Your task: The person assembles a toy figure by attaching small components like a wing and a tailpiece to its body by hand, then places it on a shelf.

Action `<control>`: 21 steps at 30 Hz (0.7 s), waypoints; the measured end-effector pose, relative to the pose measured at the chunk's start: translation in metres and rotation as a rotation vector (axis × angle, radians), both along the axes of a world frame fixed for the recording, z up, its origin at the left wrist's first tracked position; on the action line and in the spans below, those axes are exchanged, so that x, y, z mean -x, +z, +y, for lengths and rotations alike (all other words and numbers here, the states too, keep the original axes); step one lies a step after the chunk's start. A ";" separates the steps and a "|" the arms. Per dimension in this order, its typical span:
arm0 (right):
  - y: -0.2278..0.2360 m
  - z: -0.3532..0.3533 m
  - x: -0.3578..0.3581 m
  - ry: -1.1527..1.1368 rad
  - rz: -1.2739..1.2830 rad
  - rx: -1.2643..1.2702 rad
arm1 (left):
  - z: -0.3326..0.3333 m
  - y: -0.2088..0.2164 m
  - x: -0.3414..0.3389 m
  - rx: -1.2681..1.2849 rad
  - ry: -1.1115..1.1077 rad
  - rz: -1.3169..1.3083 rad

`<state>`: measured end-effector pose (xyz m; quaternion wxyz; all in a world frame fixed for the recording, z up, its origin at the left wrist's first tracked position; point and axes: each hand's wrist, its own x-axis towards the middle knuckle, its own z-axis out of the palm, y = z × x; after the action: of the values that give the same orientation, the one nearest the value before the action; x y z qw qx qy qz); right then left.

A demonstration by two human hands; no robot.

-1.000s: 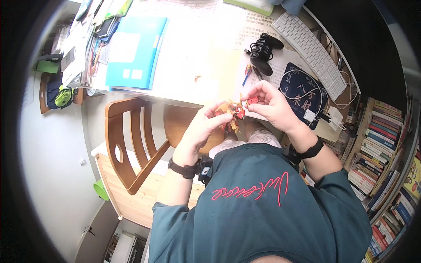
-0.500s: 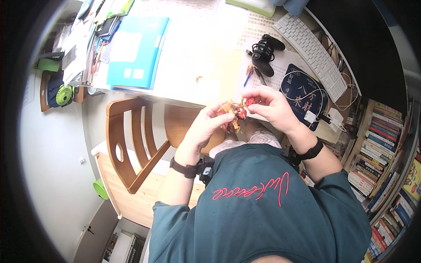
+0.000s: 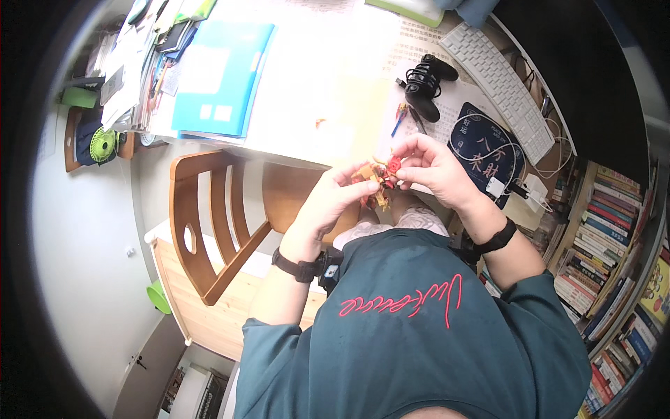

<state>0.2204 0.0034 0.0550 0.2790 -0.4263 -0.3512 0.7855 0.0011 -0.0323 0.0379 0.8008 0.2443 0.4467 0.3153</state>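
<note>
Above my lap, by the front edge of the desk, I hold a small red and gold toy figure [image 3: 377,183] with jointed-looking parts. My left hand [image 3: 336,196] grips its body between thumb and fingers. Pinched in my right hand [image 3: 435,171] is a round red piece [image 3: 394,165] at the figure's right side. Whether that piece is joined to the figure or apart from it, I cannot tell. My fingers hide part of the toy.
On the desk [image 3: 300,91] are a blue folder [image 3: 216,80], a black game controller [image 3: 423,87], pens [image 3: 400,120], a white keyboard [image 3: 497,91] and a dark blue mat [image 3: 481,150] with a cable. A wooden chair [image 3: 202,223] stands left; bookshelves [image 3: 604,244] stand right.
My right fingers have shifted slightly, and the round red piece now shows more fully between them. The left hand keeps its grip on the toy. The whole view has moved a little.
</note>
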 end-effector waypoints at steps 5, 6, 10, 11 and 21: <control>-0.003 0.000 -0.001 -0.006 0.039 0.002 | 0.000 -0.002 0.000 -0.014 0.000 0.009; -0.003 0.000 -0.001 -0.005 0.039 0.001 | 0.001 -0.001 0.000 -0.014 0.000 0.009; -0.002 0.000 0.002 0.016 0.022 0.002 | 0.001 0.003 -0.001 -0.028 -0.020 0.025; 0.000 0.000 0.002 0.025 0.011 0.010 | 0.001 0.004 -0.001 -0.036 -0.018 0.023; 0.004 0.000 0.005 0.043 -0.064 -0.015 | 0.002 0.003 -0.002 -0.007 -0.038 0.031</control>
<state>0.2151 0.0038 0.0591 0.2539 -0.4415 -0.3749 0.7746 0.0028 -0.0299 0.0414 0.7989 0.2602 0.4533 0.2977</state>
